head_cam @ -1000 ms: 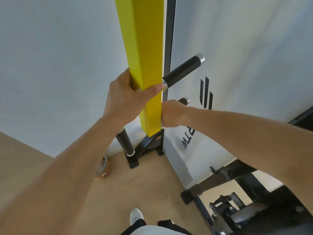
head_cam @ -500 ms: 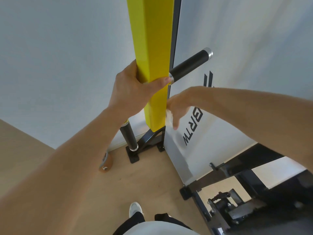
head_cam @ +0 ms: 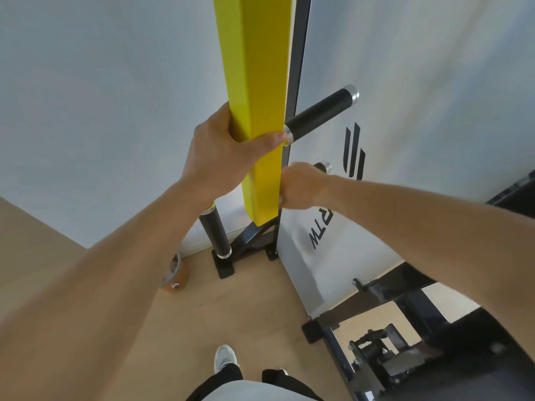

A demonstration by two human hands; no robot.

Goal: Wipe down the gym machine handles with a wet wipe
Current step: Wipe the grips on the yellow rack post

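Down on the wooden floor (head_cam: 86,241) by the wall lies a roll of brown tape (head_cam: 176,274), with a black peg (head_cam: 215,235) angled near the machine's foot. The left hand (head_cam: 220,157) wraps the yellow post (head_cam: 254,111), thumb across its front. Right of it an upper black handle (head_cam: 320,117) juts out bare. Below, the right hand (head_cam: 301,188) is curled around the lower handle (head_cam: 323,167), covering all but its tip; I can't see the wipe.

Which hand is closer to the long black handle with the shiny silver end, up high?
The left hand. It grips the yellow square post, thumb tip right by the long black handle's silver base collar. The right hand is lower down, wrapped round a second, shorter black handle.
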